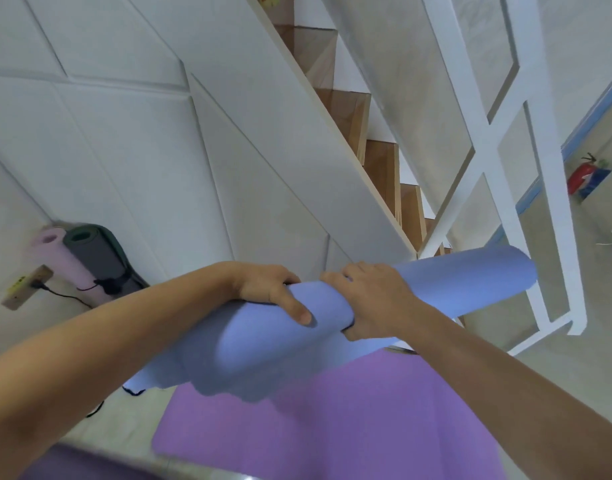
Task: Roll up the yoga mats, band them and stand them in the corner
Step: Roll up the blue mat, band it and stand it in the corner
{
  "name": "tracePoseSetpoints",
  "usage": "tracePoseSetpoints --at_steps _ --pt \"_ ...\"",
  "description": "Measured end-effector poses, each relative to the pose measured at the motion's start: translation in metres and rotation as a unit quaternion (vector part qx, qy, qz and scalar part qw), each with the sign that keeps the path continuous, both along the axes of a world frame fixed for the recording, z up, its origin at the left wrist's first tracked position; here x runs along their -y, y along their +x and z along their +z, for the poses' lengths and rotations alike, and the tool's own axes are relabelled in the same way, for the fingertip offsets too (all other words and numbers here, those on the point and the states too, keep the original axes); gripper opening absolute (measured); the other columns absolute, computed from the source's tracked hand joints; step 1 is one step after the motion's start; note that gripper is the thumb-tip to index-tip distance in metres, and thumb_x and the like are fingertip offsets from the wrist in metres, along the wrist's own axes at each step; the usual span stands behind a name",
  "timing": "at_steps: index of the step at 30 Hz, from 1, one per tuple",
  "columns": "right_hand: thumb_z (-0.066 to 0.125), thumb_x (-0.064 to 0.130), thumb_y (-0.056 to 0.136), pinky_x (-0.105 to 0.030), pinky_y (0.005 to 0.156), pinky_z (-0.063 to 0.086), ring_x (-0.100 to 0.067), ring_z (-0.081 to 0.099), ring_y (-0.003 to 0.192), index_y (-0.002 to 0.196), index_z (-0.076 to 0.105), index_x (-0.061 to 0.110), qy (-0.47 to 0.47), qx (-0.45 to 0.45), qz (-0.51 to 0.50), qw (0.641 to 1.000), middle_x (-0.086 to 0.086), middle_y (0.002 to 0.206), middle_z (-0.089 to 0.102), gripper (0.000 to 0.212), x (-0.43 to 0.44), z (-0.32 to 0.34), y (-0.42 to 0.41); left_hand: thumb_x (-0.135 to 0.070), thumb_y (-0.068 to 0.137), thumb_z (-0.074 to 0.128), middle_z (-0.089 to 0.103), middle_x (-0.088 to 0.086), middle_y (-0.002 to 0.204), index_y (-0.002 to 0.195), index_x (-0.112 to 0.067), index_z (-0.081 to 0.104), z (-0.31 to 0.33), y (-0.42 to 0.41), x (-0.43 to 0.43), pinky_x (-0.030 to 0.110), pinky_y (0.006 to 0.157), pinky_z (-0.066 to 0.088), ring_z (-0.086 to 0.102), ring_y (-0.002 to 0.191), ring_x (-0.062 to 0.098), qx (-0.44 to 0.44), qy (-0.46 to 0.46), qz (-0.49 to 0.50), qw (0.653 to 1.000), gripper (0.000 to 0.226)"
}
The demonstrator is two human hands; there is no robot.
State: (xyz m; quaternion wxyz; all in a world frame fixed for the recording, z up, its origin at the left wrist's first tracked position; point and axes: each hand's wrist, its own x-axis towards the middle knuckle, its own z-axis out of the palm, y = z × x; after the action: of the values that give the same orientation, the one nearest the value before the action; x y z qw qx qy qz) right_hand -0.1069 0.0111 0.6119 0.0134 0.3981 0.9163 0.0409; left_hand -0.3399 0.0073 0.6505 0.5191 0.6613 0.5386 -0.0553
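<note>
A rolled blue yoga mat is held in the air in front of me, slanting from lower left to upper right. My left hand grips its middle with the thumb on top. My right hand grips it just to the right, fingers wrapped around. A dark bit shows under my right hand; I cannot tell if it is a band. A purple mat lies flat on the floor below. In the left corner a pink rolled mat and a dark grey-green rolled mat stand upright, a black band around them.
A white panelled wall and the side of a wooden staircase rise ahead. A white railing frame stands at right. A wall socket with a black cable sits beside the standing mats. A red extinguisher is far right.
</note>
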Motion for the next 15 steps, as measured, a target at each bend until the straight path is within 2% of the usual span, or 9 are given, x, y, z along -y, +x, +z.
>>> tracePoseSetpoints --at_steps 2,3,5,7,8,11,13,15 --pt "0.075 0.053 0.060 -0.033 0.070 0.050 -0.020 0.062 0.094 0.130 0.049 0.037 -0.055 0.007 -0.019 0.998 0.009 0.105 0.064 0.076 -0.007 0.009 -0.002 -0.059 0.041 0.089 0.068 -0.013 0.118 0.130 -0.034 0.053 0.006 0.001 0.003 0.043 0.097 0.054 0.068 0.105 0.014 -0.062 0.059 -0.043 0.995 0.099" --pt "0.074 0.055 0.058 -0.032 0.071 0.050 -0.018 0.063 0.093 0.126 0.050 0.039 -0.068 -0.006 -0.027 0.997 0.010 0.104 0.065 0.074 -0.010 0.012 -0.002 -0.063 0.040 0.088 0.064 -0.014 0.125 0.139 -0.037 0.043 0.010 0.002 0.005 0.043 0.100 0.051 0.064 0.112 0.016 -0.132 0.106 -0.079 0.982 0.111" --pt "0.073 0.058 0.055 -0.032 0.070 0.050 -0.017 0.064 0.090 0.122 0.049 0.040 -0.086 -0.036 -0.047 0.995 0.011 0.101 0.065 0.074 -0.015 0.012 -0.003 -0.069 0.044 0.086 0.056 -0.007 0.129 0.149 -0.035 0.024 0.016 0.003 0.012 0.040 0.100 0.047 0.059 0.116 0.023 -0.272 0.231 -0.131 0.925 0.126" --pt "0.072 0.059 0.053 -0.032 0.070 0.050 -0.016 0.063 0.089 0.122 0.049 0.041 -0.101 -0.052 -0.067 0.991 0.012 0.099 0.064 0.075 -0.020 0.007 -0.003 -0.070 0.049 0.083 0.054 -0.001 0.123 0.150 -0.031 0.019 0.016 0.001 0.017 0.037 0.086 0.046 0.060 0.109 0.027 -0.326 0.335 -0.154 0.871 0.126" --pt "0.073 0.059 0.053 -0.032 0.071 0.050 -0.016 0.062 0.089 0.122 0.049 0.041 -0.109 -0.060 -0.078 0.989 0.012 0.099 0.063 0.075 -0.022 0.004 -0.002 -0.070 0.049 0.082 0.053 -0.001 0.122 0.150 -0.031 0.017 0.015 -0.003 0.017 0.036 0.081 0.044 0.060 0.108 0.028 -0.341 0.359 -0.159 0.854 0.126" --pt "0.070 0.059 0.052 -0.031 0.071 0.049 -0.015 0.062 0.088 0.119 0.050 0.042 -0.125 -0.090 -0.114 0.982 0.016 0.095 0.061 0.072 -0.022 -0.004 0.006 -0.081 0.049 0.073 0.055 -0.004 0.122 0.146 -0.033 0.028 0.021 -0.019 0.014 0.040 0.088 0.044 0.059 0.109 0.027 -0.387 0.385 -0.149 0.824 0.117" --pt "0.070 0.058 0.054 -0.032 0.075 0.051 -0.012 0.063 0.088 0.117 0.050 0.042 -0.138 -0.111 -0.139 0.974 0.019 0.095 0.062 0.067 -0.020 -0.012 0.015 -0.096 0.052 0.055 0.058 -0.006 0.122 0.138 -0.034 0.041 0.036 -0.035 0.007 0.042 0.094 0.043 0.059 0.112 0.026 -0.403 0.379 -0.112 0.825 0.107" --pt "0.072 0.056 0.057 -0.032 0.081 0.052 -0.010 0.063 0.092 0.119 0.049 0.045 -0.156 -0.124 -0.169 0.965 0.021 0.100 0.063 0.067 -0.019 -0.017 0.025 -0.103 0.056 0.031 0.059 -0.008 0.128 0.136 -0.036 0.049 0.051 -0.056 0.000 0.041 0.097 0.041 0.058 0.118 0.024 -0.385 0.379 -0.033 0.841 0.106"
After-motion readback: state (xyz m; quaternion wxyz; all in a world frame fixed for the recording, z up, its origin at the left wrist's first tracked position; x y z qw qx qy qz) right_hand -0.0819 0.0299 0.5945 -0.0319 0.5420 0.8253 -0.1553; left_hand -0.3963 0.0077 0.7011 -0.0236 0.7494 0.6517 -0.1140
